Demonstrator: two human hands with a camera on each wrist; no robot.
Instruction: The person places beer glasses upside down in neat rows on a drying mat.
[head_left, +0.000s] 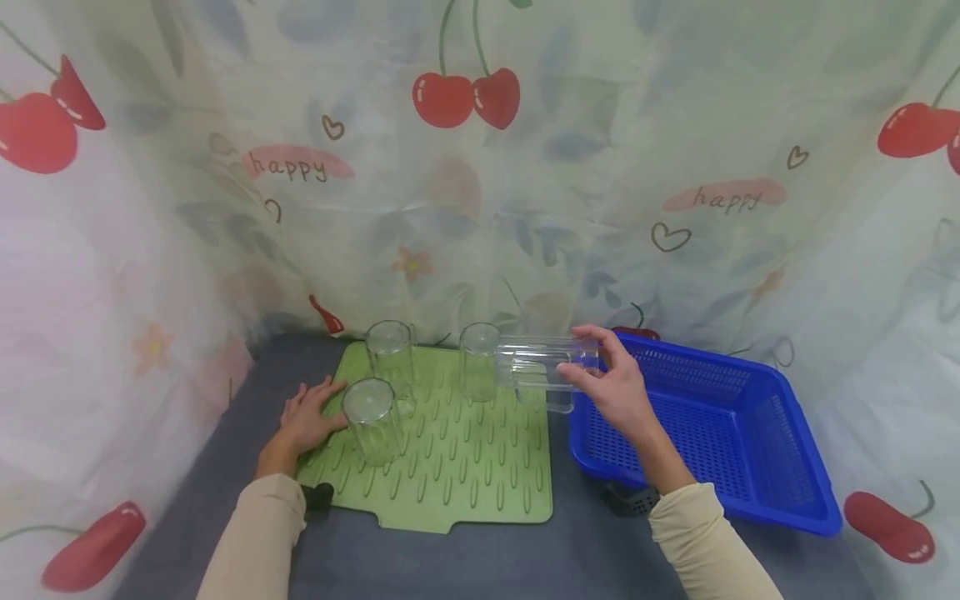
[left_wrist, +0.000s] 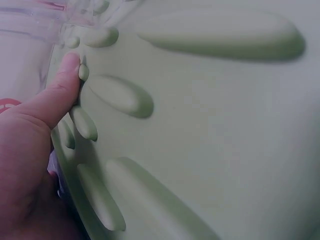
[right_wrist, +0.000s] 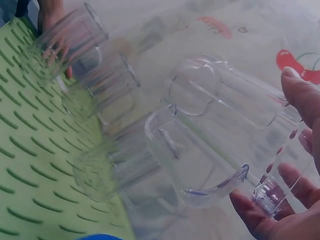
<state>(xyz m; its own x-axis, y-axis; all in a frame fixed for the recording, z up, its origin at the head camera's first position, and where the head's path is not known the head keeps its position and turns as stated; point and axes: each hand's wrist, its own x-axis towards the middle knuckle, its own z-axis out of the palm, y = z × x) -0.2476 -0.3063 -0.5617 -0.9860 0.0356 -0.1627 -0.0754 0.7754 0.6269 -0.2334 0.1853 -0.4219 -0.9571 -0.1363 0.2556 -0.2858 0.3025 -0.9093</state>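
My right hand holds a clear glass mug by one end, between thumb and fingers. The mug lies sideways in the air over the right part of a green ribbed mat, its handle hanging below. My left hand rests with fingers spread at the mat's left edge, its thumb on the mat beside a front glass mug. Two more mugs stand toward the back of the mat, a left one and a middle one; the held mug is close beside the latter.
A blue perforated basket sits on the dark table to the right of the mat, under my right forearm. Behind and at both sides hangs a cherry-patterned curtain, close to the mat's back edge.
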